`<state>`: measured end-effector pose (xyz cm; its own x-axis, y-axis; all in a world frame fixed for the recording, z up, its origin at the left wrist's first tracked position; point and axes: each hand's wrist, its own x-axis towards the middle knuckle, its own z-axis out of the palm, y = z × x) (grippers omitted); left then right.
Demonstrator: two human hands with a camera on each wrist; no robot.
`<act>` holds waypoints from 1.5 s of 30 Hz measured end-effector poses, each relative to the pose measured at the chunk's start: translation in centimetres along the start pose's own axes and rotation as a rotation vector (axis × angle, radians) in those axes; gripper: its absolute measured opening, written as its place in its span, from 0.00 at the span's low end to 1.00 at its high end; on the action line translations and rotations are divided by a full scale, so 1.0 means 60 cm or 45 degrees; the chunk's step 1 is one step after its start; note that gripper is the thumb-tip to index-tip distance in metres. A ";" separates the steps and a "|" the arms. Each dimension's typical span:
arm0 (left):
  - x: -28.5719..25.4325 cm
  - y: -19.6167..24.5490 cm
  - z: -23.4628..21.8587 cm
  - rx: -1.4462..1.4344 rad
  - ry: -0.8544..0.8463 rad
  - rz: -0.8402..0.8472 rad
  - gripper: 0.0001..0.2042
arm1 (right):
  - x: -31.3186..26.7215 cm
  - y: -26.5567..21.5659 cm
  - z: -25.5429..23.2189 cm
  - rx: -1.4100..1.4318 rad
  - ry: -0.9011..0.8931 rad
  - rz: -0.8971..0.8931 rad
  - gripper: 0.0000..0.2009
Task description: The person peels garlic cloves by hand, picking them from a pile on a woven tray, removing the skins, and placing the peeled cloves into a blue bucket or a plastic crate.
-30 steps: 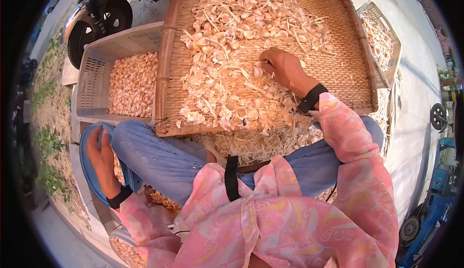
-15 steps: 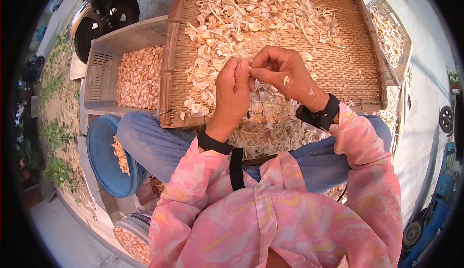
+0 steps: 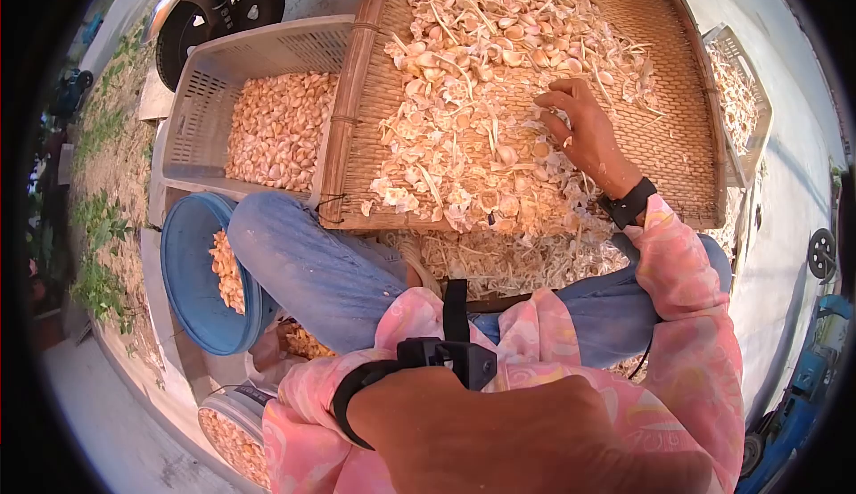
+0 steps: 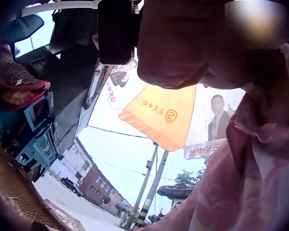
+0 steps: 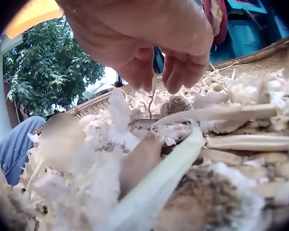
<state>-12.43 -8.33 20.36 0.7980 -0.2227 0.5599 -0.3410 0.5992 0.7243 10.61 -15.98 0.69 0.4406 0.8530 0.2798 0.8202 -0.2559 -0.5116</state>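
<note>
Lying under the right hand (image 3: 584, 133): garlic pile (image 3: 473, 151).

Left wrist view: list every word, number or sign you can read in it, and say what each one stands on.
Orange banner: a few characters and a round logo in white, seen reversed and too blurred to read.
White banner beside it: red characters, too small to read.
White poster with a portrait: a strip of characters along its lower edge, too blurred to read.
Nothing else in this view carries legible writing.
</note>
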 end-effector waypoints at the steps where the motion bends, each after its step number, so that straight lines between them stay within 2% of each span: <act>1: 0.003 -0.003 0.015 0.013 0.016 0.059 0.09 | 0.004 -0.001 0.005 0.030 -0.055 -0.040 0.10; 2: 0.006 -0.006 0.030 0.027 0.032 0.117 0.10 | 0.009 0.000 0.012 0.061 -0.108 -0.079 0.11; 3: 0.011 -0.013 0.054 -0.086 0.254 0.157 0.10 | 0.012 -0.002 0.017 0.095 -0.158 -0.113 0.12; 5: 0.001 -0.020 0.065 -0.127 0.347 0.156 0.10 | 0.019 -0.012 0.024 0.125 -0.177 -0.212 0.12; 6: 0.001 -0.011 0.050 -0.057 0.228 0.117 0.09 | 0.023 -0.016 0.028 0.126 -0.209 -0.222 0.11; 8: -0.006 -0.008 0.048 -0.080 0.153 0.066 0.08 | 0.025 -0.024 0.033 0.134 -0.202 -0.236 0.09; 9: -0.010 -0.011 0.056 -0.170 0.183 0.056 0.07 | 0.026 -0.026 0.025 0.131 -0.281 -0.147 0.08; 11: -0.012 -0.018 0.057 -0.220 0.257 0.154 0.07 | 0.031 -0.043 0.011 0.129 -0.434 0.020 0.06; 14: 0.007 -0.038 0.072 -0.257 0.544 0.436 0.06 | 0.017 -0.076 0.008 0.080 -0.513 -0.025 0.07; 16: 0.014 -0.045 0.073 -0.299 0.648 0.521 0.04 | 0.002 -0.086 0.018 -0.068 -0.520 -0.073 0.08; 19: 0.011 -0.029 0.053 -0.090 0.709 0.539 0.05 | -0.005 -0.085 0.035 -0.067 -0.486 -0.083 0.08; 21: -0.007 -0.006 0.030 0.287 0.810 0.513 0.07 | -0.002 -0.075 0.034 -0.052 -0.458 -0.075 0.07; 22: -0.022 0.013 0.011 0.577 0.938 0.484 0.09 | 0.000 -0.067 0.030 0.016 -0.482 -0.017 0.06; 23: -0.046 0.033 -0.018 0.966 1.162 0.401 0.10 | 0.000 -0.057 0.022 0.081 -0.502 0.045 0.06; 24: -0.079 0.055 -0.059 1.341 1.410 0.227 0.11 | 0.000 -0.050 0.016 0.333 -0.500 0.181 0.06; 26: -0.175 0.103 -0.168 1.998 1.742 -0.355 0.14 | 0.000 -0.042 0.002 0.810 -0.493 0.414 0.06; 27: -0.231 0.112 -0.206 2.169 1.702 -0.541 0.15 | -0.005 -0.041 -0.003 1.059 -0.485 0.529 0.07; 28: -0.267 0.113 -0.230 2.340 1.659 -0.730 0.16 | -0.003 -0.048 -0.016 1.138 -0.550 0.567 0.07; 30: -0.242 0.076 -0.235 1.910 1.584 -0.779 0.19 | 0.000 -0.063 -0.023 1.248 -0.554 0.547 0.07; 31: -0.189 0.039 -0.212 1.655 1.498 -0.754 0.19 | -0.001 -0.072 -0.022 1.306 -0.568 0.538 0.07; 32: -0.167 -0.013 -0.211 1.467 1.266 -0.631 0.19 | -0.001 -0.083 -0.020 1.345 -0.590 0.539 0.08; 33: -0.142 -0.064 -0.204 1.450 1.111 -0.652 0.18 | -0.001 -0.092 -0.020 1.384 -0.605 0.538 0.08; 35: -0.110 -0.145 -0.204 1.058 0.927 -0.633 0.13 | -0.003 -0.097 -0.021 1.455 -0.618 0.505 0.08; 38: -0.095 -0.191 -0.197 0.877 1.091 -0.482 0.08 | -0.012 -0.089 -0.033 1.498 -0.600 0.447 0.07; 42: -0.077 -0.194 -0.184 0.681 1.246 -0.341 0.07 | -0.010 -0.092 -0.049 1.493 -0.541 0.423 0.07; 45: -0.081 -0.205 -0.194 0.419 1.379 -0.223 0.07 | -0.018 -0.094 -0.036 1.688 -0.270 0.400 0.08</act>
<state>-6.34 -5.70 4.06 0.8019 0.5915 -0.0838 -0.1691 0.3593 0.9178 6.28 -16.43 5.05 0.3790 0.9236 -0.0571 -0.3133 0.0700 -0.9471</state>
